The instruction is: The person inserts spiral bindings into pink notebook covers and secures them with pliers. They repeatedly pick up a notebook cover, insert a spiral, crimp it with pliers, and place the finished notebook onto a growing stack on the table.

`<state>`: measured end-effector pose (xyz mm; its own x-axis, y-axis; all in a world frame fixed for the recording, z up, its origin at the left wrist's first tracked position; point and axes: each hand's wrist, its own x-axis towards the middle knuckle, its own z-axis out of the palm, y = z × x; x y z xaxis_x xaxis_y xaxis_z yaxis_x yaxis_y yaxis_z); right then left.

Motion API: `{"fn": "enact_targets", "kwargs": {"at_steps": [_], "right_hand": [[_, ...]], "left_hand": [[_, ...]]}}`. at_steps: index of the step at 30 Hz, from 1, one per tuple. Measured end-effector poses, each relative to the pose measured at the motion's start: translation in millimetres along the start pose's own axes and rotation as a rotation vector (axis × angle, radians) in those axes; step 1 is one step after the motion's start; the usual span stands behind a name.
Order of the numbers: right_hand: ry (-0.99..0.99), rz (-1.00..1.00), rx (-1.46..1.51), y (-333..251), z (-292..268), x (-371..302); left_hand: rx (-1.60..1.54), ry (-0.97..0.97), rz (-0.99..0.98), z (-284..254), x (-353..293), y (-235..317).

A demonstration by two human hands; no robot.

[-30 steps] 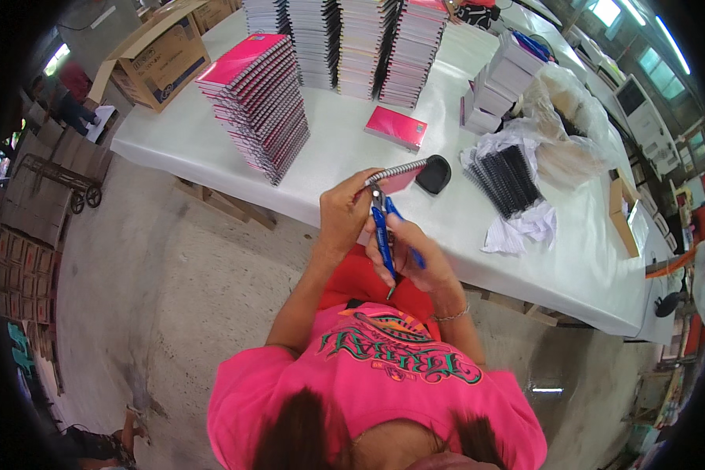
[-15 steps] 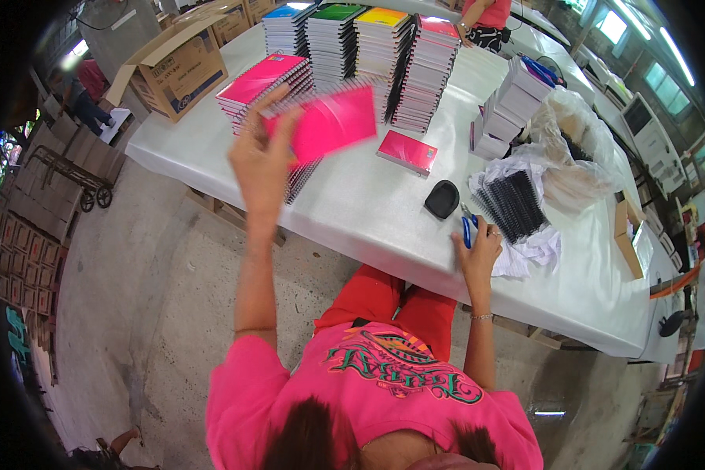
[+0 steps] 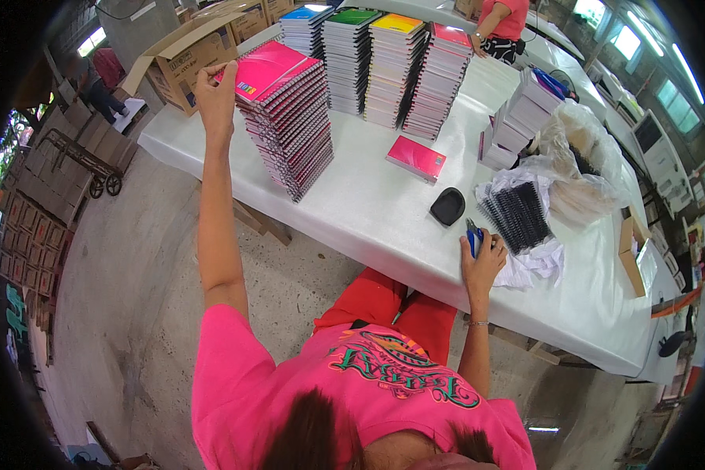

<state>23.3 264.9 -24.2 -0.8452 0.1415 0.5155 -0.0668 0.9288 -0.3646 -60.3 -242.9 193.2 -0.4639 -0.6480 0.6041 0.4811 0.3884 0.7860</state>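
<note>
My left hand (image 3: 215, 102) pinches the near left corner of a pink spiral notebook (image 3: 278, 66), which lies on top of a tall stack of pink spiral notebooks (image 3: 294, 141). On the table's near side, my right hand (image 3: 482, 262) is closed round small blue-handled pliers (image 3: 474, 236), their tips pointing away from me. Just beyond them sits a black rounded pad-like object (image 3: 447, 207). A small pile of pink covers or pads (image 3: 417, 159) lies between it and the stacks. Black plastic spiral coils (image 3: 515, 211) rest on crumpled white paper right of my right hand.
Stacks of spiral notebooks with blue (image 3: 305, 16), green (image 3: 354, 17), yellow (image 3: 399, 25) and red (image 3: 450, 35) covers stand at the back. White paper blocks (image 3: 525, 110) and a clear plastic bag (image 3: 580, 180) are at right. An open carton (image 3: 188, 70) stands far left. Another person (image 3: 501, 27) is across the table.
My left hand has moved left with the pink notebook, which now lies on the pink stack. My right hand still holds the pliers in nearly the same place.
</note>
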Motion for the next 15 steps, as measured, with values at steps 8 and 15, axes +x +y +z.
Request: {"fn": "enact_targets", "kwargs": {"at_steps": [8, 15], "right_hand": [[-0.009, 0.000, 0.020, -3.3, -2.9, -0.1], [-0.003, -0.002, 0.022, -3.4, -3.8, -0.2]], "left_hand": [[-0.113, 0.072, -0.180, -0.2, -2.1, -17.6], [-0.209, 0.025, -0.312, 5.5, -6.1, -17.7]]}}
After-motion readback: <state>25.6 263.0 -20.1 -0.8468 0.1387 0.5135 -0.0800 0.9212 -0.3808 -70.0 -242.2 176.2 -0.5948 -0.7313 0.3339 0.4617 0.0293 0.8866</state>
